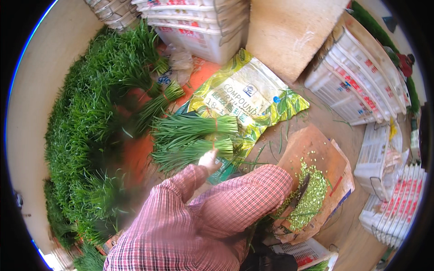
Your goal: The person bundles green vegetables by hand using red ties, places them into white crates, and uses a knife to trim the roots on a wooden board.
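Observation:
My left hand, slightly blurred, is at the near edge of a banded bundle of green chives, close to its band and stem ends. Whether its fingers grip the bundle cannot be made out. Just beyond lies a second banded chive bundle, side by side with the first. Both rest partly on a yellow-green printed plastic sack. My right hand is out of view; only the bent plaid sleeve shows. Right of that sleeve, a dark blade lies among chopped pale-green stem pieces on a brown sheet.
A large heap of chives fills the left side along the wall. Another bundle lies on orange sheeting. Stacked white plastic crates stand at the back and right. A board leans between them.

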A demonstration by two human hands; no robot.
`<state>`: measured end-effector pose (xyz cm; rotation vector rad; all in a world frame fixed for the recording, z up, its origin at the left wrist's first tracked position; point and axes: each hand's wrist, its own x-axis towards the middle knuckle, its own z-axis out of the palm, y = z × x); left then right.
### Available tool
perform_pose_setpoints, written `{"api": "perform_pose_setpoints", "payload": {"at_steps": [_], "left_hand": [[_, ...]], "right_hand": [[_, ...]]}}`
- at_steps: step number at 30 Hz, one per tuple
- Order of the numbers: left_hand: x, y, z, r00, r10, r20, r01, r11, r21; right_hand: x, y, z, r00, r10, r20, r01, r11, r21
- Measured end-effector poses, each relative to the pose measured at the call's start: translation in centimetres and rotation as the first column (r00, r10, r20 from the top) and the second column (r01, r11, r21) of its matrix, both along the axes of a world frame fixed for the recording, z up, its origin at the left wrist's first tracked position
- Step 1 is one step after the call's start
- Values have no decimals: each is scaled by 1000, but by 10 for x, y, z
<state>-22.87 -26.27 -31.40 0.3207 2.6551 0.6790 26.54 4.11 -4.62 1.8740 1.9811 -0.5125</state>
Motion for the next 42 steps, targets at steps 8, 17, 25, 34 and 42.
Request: {"api": "perform_pose_setpoints", "payload": {"at_steps": [8, 17, 25, 34, 42], "left_hand": [[96, -53, 46, 878, 158, 451, -154, 987, -47], [184, -166, 39, 678, 606, 416, -563, 792, -237], [269, -218, -5, 356, 642, 679, -801, 584, -133], [306, -291, -57, 278, 403, 872, -859, 511, 37], [285, -235, -69, 42, 116, 992, -981, 191, 19]], "right_hand": [[-58, 34, 25, 981, 192, -17, -192, 981, -29], [-115, 69, 61, 886, 459, -60, -462, 886, -39], [-218, 57, 73, 697, 712, -90, -717, 686, -123], [-261, -24, 13, 508, 861, 13, -846, 502, -180], [-279, -60, 53, 366, 927, -79, -912, 374, 166]]}}
